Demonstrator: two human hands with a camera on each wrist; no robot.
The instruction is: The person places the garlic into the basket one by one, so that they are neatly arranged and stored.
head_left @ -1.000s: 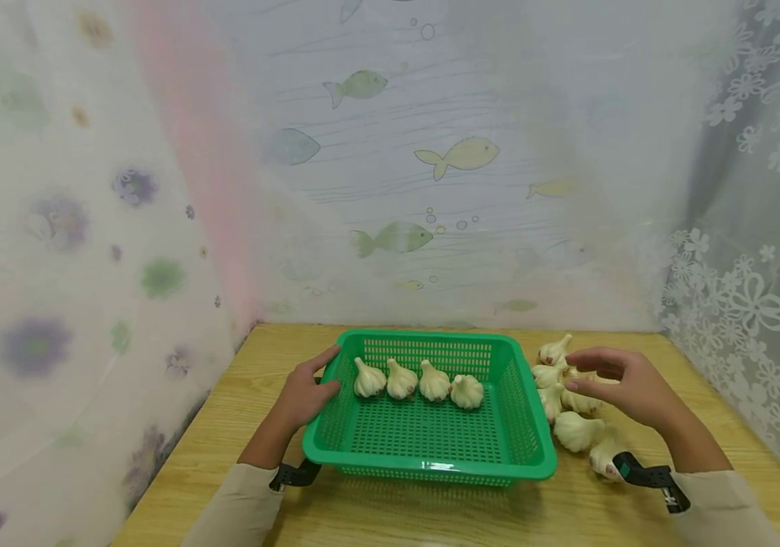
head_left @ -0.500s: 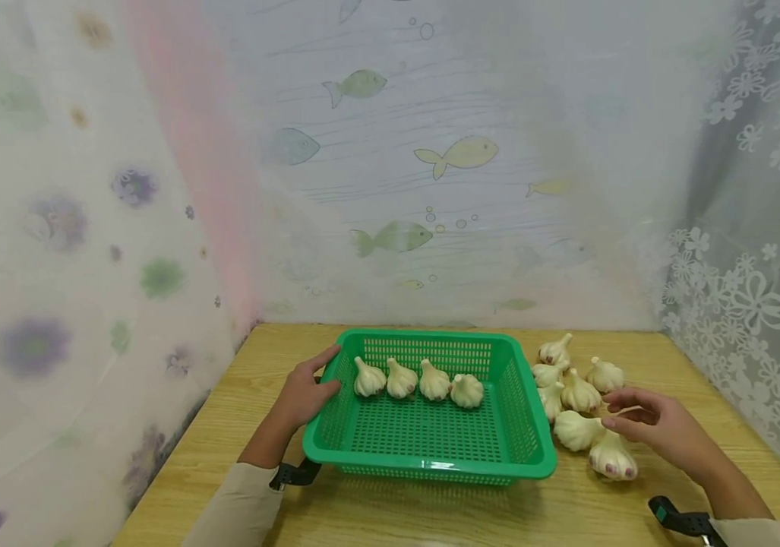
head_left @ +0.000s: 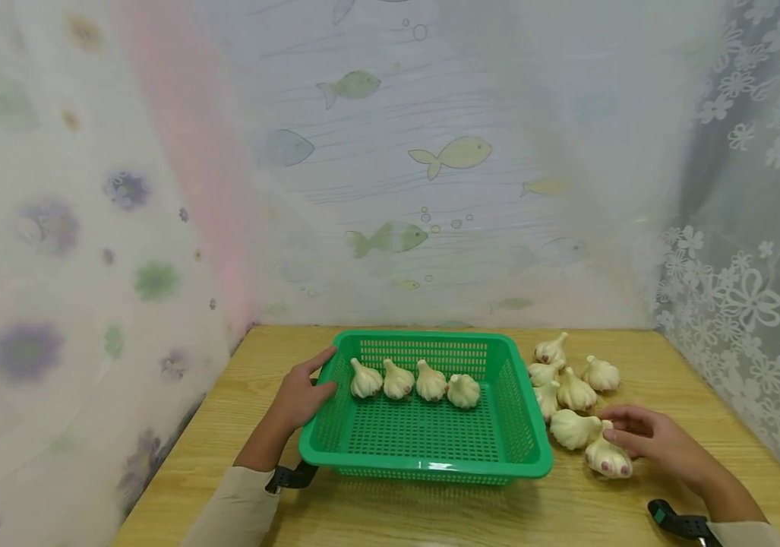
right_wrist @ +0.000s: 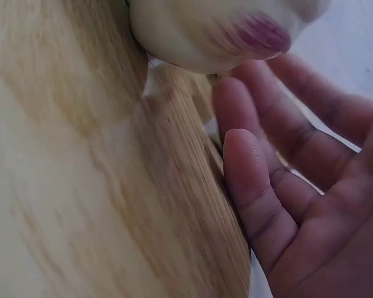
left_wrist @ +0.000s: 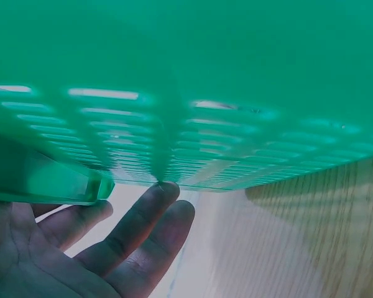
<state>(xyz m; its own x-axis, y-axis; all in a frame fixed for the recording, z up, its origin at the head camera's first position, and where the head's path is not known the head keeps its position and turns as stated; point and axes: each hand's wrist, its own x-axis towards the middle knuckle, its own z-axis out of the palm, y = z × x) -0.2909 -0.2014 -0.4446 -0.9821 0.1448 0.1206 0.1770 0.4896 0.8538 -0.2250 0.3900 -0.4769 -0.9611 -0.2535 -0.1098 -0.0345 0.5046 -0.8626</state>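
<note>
A green plastic basket (head_left: 424, 467) stands on the table with several garlic bulbs (head_left: 398, 380) in a row inside it. My left hand (head_left: 299, 395) grips its left rim, thumb over the top. In the left wrist view, its fingers (left_wrist: 143, 226) lie under the rim beside the slotted wall. To the basket's right, my right hand (head_left: 659, 441) pinches the neck of the nearest garlic bulb (head_left: 610, 456), which sits on the table. The right wrist view shows this purple-marked bulb (right_wrist: 217, 37) beyond the loosely bent fingers; the thumb is out of that view.
Several more garlic bulbs (head_left: 574, 391) lie close together on the wooden table (head_left: 472, 516) between the basket and my right hand. A patterned curtain (head_left: 390, 152) hangs at the back, with others at both sides.
My right hand has moved from over the rear bulbs toward the front right, then in to the neck of the nearest bulb. The left hand stays on the basket rim.
</note>
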